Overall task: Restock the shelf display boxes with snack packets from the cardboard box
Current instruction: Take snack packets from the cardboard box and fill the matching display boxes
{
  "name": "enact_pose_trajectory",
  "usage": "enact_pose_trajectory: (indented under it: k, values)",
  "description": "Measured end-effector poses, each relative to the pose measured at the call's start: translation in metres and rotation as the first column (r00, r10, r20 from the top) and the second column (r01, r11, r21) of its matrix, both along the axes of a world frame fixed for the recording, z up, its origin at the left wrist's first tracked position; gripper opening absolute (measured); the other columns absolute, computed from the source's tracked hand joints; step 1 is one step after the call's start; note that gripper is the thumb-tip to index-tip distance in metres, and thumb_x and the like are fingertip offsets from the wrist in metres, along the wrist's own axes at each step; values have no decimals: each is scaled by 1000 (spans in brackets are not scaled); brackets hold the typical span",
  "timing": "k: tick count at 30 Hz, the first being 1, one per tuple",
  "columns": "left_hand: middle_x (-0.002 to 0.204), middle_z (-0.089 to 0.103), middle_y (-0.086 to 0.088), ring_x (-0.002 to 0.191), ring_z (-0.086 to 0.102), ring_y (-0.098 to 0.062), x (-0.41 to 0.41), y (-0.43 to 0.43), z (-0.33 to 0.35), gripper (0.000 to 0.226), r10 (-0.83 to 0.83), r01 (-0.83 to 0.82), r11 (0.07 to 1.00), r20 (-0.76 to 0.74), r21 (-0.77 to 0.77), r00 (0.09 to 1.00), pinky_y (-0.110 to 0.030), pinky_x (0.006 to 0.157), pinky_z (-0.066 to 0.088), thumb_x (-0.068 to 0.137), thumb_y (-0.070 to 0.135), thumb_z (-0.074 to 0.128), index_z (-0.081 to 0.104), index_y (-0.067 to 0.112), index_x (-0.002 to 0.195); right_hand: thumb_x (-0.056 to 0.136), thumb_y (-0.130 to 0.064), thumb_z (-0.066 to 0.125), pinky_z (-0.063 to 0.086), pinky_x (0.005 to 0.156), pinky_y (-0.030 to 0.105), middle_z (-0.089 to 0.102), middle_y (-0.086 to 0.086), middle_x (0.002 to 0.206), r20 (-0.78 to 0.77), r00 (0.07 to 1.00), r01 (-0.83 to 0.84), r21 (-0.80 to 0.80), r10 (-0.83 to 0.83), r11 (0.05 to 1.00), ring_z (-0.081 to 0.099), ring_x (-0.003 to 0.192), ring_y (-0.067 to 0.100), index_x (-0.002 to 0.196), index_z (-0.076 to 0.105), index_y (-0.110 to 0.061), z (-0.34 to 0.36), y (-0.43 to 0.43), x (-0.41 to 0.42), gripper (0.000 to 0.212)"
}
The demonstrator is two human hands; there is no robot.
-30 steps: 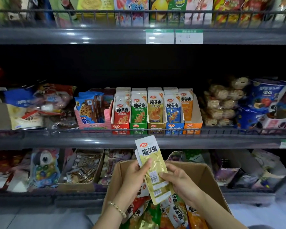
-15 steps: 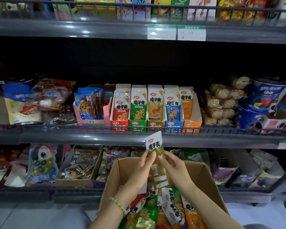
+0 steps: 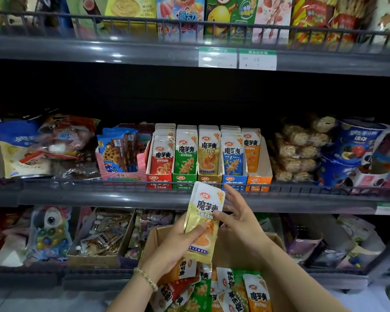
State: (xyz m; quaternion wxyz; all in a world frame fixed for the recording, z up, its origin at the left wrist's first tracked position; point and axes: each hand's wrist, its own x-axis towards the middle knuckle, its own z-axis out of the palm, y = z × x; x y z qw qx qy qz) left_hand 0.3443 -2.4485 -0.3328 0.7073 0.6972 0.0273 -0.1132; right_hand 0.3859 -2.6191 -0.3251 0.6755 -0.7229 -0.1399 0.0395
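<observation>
My left hand (image 3: 178,244) grips a small stack of yellow snack packets (image 3: 204,221), front side toward me, held upright above the cardboard box (image 3: 225,246). My right hand (image 3: 239,219) touches the stack's right edge with its thumb, its fingers spread and straight. The box holds several loose packets (image 3: 223,291) in red, green, orange and yellow. On the middle shelf stand the display boxes: red (image 3: 159,180), green (image 3: 184,180), yellow (image 3: 208,179), blue (image 3: 233,180) and orange (image 3: 258,181). The yellow box sits just above the held stack.
A wire rail (image 3: 99,182) runs along the middle shelf's front edge. A pink cookie box (image 3: 122,158) stands left of the display boxes; bagged round snacks (image 3: 300,149) and blue tubs (image 3: 351,152) lie to the right. The lower shelf holds a brown carton (image 3: 99,239) of packets.
The packets were turned from back side to front side facing me and raised slightly. My right hand loosened from holding the stack to touching its edge.
</observation>
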Motion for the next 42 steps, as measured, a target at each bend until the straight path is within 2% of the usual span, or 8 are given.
enact_pose_trajectory:
  k: [6, 13, 19, 23, 31, 36, 40, 42]
  values:
    - [97, 73, 4, 84, 71, -10, 19, -3, 22, 30, -19, -24, 986, 254, 166, 967, -26, 72, 57, 88, 39, 55, 59, 23, 113, 87, -2, 62, 56, 81, 34, 59, 5, 122, 31, 994, -106, 35, 105, 994, 64, 104, 17, 128, 43, -35, 33, 1, 23, 56]
    - [102, 68, 8, 87, 67, -2, 48, 5, 44, 22, -143, -2, 943, 411, 331, 900, -31, 75, 58, 89, 50, 39, 48, 43, 108, 91, -12, 59, 58, 77, 40, 69, 4, 110, -70, 974, -217, -45, 213, 975, 68, 99, 26, 135, 36, -29, 61, -5, 56, 53]
    - [105, 66, 8, 85, 67, -3, 90, 9, 65, 35, -149, -24, 927, 426, 374, 892, -26, 71, 58, 95, 43, 39, 46, 29, 127, 85, -1, 65, 57, 64, 25, 70, -2, 99, 79, 993, -75, -129, 85, 989, 71, 85, 16, 132, 42, -19, 87, -9, 90, 56]
    - [109, 54, 12, 87, 56, 3, 120, 19, 69, 49, -139, -191, 817, 508, 543, 850, -17, 68, 53, 95, 41, 42, 30, 28, 141, 85, 3, 63, 57, 60, 21, 66, 0, 97, 179, 980, 98, -88, -81, 991, 71, 76, 7, 130, 42, -17, 102, -19, 119, 54]
    - [110, 55, 15, 87, 55, 2, 162, 34, 53, 32, -336, -119, 632, 410, 766, 848, -21, 76, 52, 87, 43, 59, 53, 35, 118, 83, 3, 66, 59, 63, 28, 64, -4, 96, 275, 934, 258, -88, -226, 962, 65, 100, 26, 129, 47, -14, 116, -18, 182, 53]
    - [99, 56, 19, 81, 59, -2, 171, 37, 48, 27, -344, -87, 652, 397, 753, 851, -24, 75, 54, 83, 43, 66, 55, 37, 107, 87, -15, 66, 53, 90, 42, 49, 1, 137, 395, 906, 321, -402, -153, 858, 54, 116, 23, 137, 42, -29, 104, 1, 208, 57]
    - [99, 55, 20, 78, 60, -2, 173, 38, 46, 28, -359, -77, 657, 400, 750, 843, -25, 74, 54, 82, 44, 66, 54, 37, 106, 90, -24, 62, 50, 86, 37, 53, -2, 134, 454, 890, 317, -572, -30, 757, 58, 104, 22, 137, 38, -37, 91, 11, 215, 54]
    - [100, 55, 19, 78, 60, -2, 174, 39, 45, 27, -366, -73, 653, 399, 754, 841, -26, 74, 54, 82, 45, 66, 54, 38, 106, 90, -24, 62, 43, 92, 34, 51, 2, 137, 482, 875, 324, -655, 47, 682, 50, 118, 26, 138, 39, -35, 83, 13, 218, 55]
